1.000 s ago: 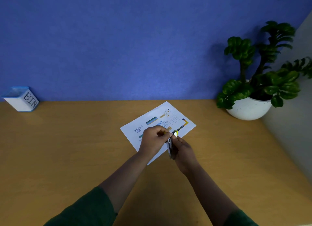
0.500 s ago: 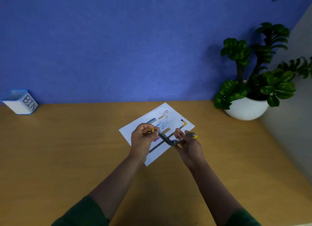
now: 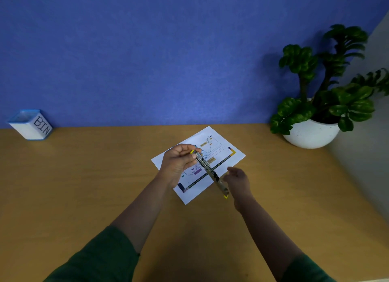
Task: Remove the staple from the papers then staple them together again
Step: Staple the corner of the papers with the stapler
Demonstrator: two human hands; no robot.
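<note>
Above the papers [image 3: 223, 153], left hand [image 3: 179, 164] pinches unfolded metallic stapler [image 3: 210, 172]; right hand [image 3: 236, 179] relaxed.

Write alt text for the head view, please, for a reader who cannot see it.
Two hands hold an opened-out stapler above printed papers on a wooden desk: the left hand grips its far end, the right hand touches its near end. A white box marked BIN stands far left, a potted plant far right, against a blue wall.

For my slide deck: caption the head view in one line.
Left hand holds a swung-open stapler over printed papers; right hand at its lower end.
</note>
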